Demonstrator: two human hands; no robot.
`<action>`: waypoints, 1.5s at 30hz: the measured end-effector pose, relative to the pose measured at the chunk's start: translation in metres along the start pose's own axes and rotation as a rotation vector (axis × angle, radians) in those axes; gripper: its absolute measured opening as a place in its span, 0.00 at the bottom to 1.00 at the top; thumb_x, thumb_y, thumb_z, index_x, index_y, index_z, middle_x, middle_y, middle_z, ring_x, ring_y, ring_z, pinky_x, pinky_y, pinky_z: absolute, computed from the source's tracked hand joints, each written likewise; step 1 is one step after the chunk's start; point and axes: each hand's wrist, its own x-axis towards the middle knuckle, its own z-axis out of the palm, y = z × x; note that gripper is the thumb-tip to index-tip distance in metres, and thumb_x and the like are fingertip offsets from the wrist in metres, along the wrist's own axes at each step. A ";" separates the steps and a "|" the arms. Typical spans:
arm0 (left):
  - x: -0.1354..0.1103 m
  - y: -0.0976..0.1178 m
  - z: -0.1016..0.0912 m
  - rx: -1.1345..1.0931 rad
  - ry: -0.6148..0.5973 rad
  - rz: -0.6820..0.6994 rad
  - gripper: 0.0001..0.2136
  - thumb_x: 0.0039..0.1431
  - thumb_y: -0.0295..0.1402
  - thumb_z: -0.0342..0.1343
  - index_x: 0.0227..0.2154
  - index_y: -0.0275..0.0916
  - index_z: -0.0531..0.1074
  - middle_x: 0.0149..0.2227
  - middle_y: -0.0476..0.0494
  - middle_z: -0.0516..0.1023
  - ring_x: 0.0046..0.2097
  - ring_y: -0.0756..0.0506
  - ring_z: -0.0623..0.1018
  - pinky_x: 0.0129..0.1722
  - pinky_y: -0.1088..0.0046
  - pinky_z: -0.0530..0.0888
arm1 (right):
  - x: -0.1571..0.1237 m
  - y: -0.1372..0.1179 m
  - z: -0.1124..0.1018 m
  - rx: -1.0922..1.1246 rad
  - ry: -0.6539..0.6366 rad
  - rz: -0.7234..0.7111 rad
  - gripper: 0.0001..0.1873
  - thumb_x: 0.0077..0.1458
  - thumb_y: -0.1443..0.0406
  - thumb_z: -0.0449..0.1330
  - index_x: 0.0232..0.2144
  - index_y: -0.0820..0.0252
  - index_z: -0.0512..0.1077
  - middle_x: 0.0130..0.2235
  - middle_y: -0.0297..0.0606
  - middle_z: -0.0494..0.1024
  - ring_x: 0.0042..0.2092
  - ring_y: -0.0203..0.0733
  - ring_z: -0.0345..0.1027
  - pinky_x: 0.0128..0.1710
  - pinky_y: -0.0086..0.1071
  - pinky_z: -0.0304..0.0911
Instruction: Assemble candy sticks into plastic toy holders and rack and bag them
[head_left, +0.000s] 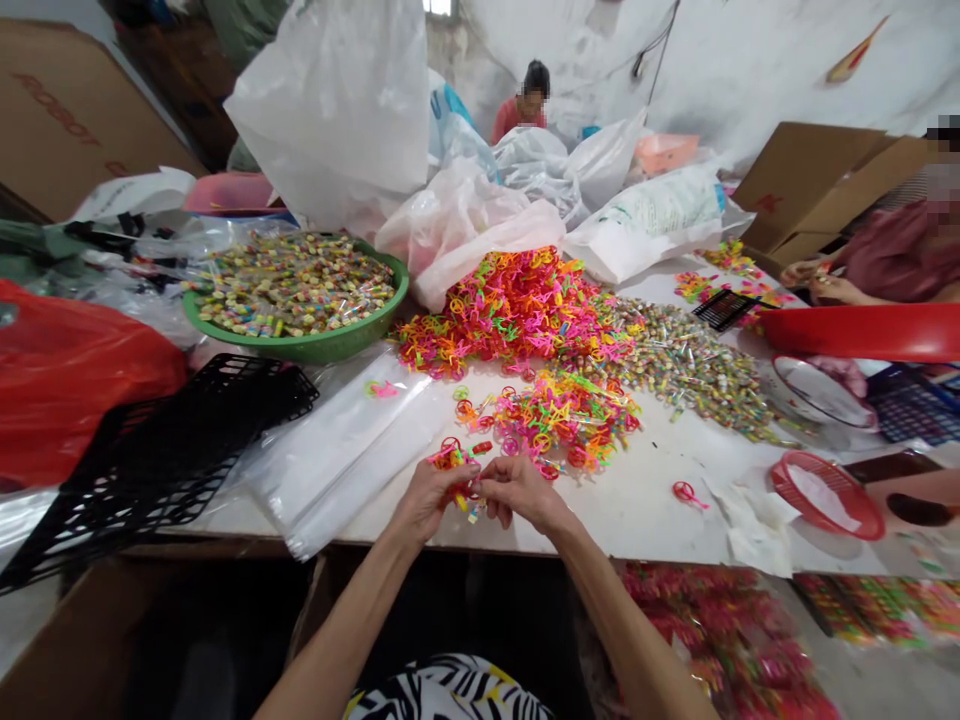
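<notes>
Right now, in the head view, the left hand (427,500) and right hand (521,490) are close together, fingers pinching a small bunch of neon plastic rings (454,460) over the white tabletop (637,520). A bigger neon heap (551,425) lies just ahead, and a green basin (315,348) of wrapped tubes sits farther left.

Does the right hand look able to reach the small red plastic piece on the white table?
Probably yes: the neon plastic heap lies farther back, not across the path of the right hand to the small red plastic piece.
</notes>
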 end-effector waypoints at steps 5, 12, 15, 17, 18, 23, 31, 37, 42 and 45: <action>-0.001 0.002 0.004 -0.129 0.004 -0.100 0.10 0.33 0.26 0.65 0.24 0.33 0.73 0.22 0.48 0.75 0.23 0.51 0.72 0.25 0.77 0.68 | -0.006 0.000 0.000 0.137 0.046 -0.031 0.10 0.42 0.61 0.61 0.21 0.64 0.68 0.12 0.28 0.69 0.11 0.27 0.54 0.09 0.20 0.49; 0.004 -0.008 0.009 -0.163 0.117 -0.028 0.09 0.31 0.23 0.64 0.21 0.34 0.71 0.19 0.52 0.74 0.23 0.53 0.72 0.24 0.79 0.68 | -0.012 0.005 0.002 0.120 0.172 -0.036 0.11 0.43 0.60 0.60 0.20 0.62 0.67 0.12 0.27 0.68 0.10 0.27 0.53 0.09 0.20 0.48; 0.008 -0.012 0.010 -0.159 0.143 -0.008 0.10 0.31 0.23 0.64 0.22 0.34 0.71 0.20 0.52 0.74 0.22 0.53 0.72 0.24 0.78 0.68 | -0.015 0.010 -0.002 0.119 0.146 -0.060 0.12 0.44 0.59 0.61 0.26 0.63 0.70 0.14 0.28 0.70 0.11 0.27 0.55 0.10 0.21 0.50; 0.010 -0.013 0.009 -0.165 0.162 -0.022 0.09 0.31 0.23 0.64 0.21 0.33 0.71 0.19 0.52 0.74 0.22 0.52 0.72 0.24 0.78 0.68 | -0.018 0.011 -0.009 0.206 0.182 -0.116 0.13 0.44 0.59 0.62 0.28 0.64 0.71 0.16 0.29 0.71 0.12 0.27 0.57 0.12 0.21 0.51; 0.010 -0.013 0.008 -0.170 0.171 -0.032 0.09 0.31 0.23 0.63 0.21 0.33 0.71 0.19 0.52 0.74 0.22 0.53 0.72 0.24 0.78 0.68 | -0.020 0.012 -0.013 0.275 0.217 -0.139 0.13 0.44 0.59 0.62 0.28 0.63 0.71 0.17 0.30 0.72 0.13 0.27 0.58 0.12 0.21 0.52; 0.005 -0.009 0.013 -0.203 0.164 -0.142 0.07 0.33 0.20 0.61 0.18 0.33 0.70 0.17 0.52 0.72 0.20 0.54 0.71 0.21 0.79 0.68 | -0.024 0.014 -0.024 0.531 0.327 -0.184 0.13 0.38 0.62 0.67 0.28 0.62 0.73 0.23 0.34 0.76 0.21 0.32 0.68 0.20 0.24 0.61; -0.001 -0.017 0.025 -0.247 0.116 -0.298 0.06 0.37 0.19 0.58 0.21 0.33 0.70 0.18 0.50 0.73 0.19 0.53 0.71 0.19 0.79 0.68 | -0.024 0.024 -0.020 0.653 0.261 -0.120 0.12 0.34 0.65 0.69 0.26 0.62 0.75 0.23 0.35 0.77 0.24 0.34 0.70 0.27 0.28 0.66; 0.002 -0.020 0.029 -0.290 0.168 -0.274 0.05 0.39 0.19 0.56 0.20 0.34 0.68 0.17 0.52 0.72 0.19 0.54 0.70 0.19 0.80 0.69 | -0.027 0.029 -0.023 0.700 0.295 -0.111 0.12 0.33 0.66 0.70 0.26 0.62 0.75 0.24 0.35 0.77 0.27 0.35 0.72 0.29 0.27 0.66; 0.004 -0.020 0.030 -0.271 0.161 -0.274 0.06 0.38 0.19 0.57 0.20 0.34 0.68 0.18 0.51 0.72 0.19 0.53 0.70 0.20 0.78 0.70 | -0.028 0.029 -0.027 0.712 0.244 -0.086 0.13 0.33 0.67 0.70 0.27 0.62 0.76 0.25 0.36 0.78 0.27 0.35 0.72 0.29 0.28 0.66; 0.004 -0.023 0.031 -0.246 0.161 -0.271 0.06 0.37 0.19 0.57 0.20 0.34 0.69 0.18 0.50 0.72 0.19 0.53 0.71 0.19 0.78 0.69 | -0.030 0.030 -0.029 0.710 0.228 -0.086 0.13 0.32 0.68 0.70 0.26 0.62 0.76 0.25 0.36 0.78 0.28 0.37 0.72 0.31 0.29 0.67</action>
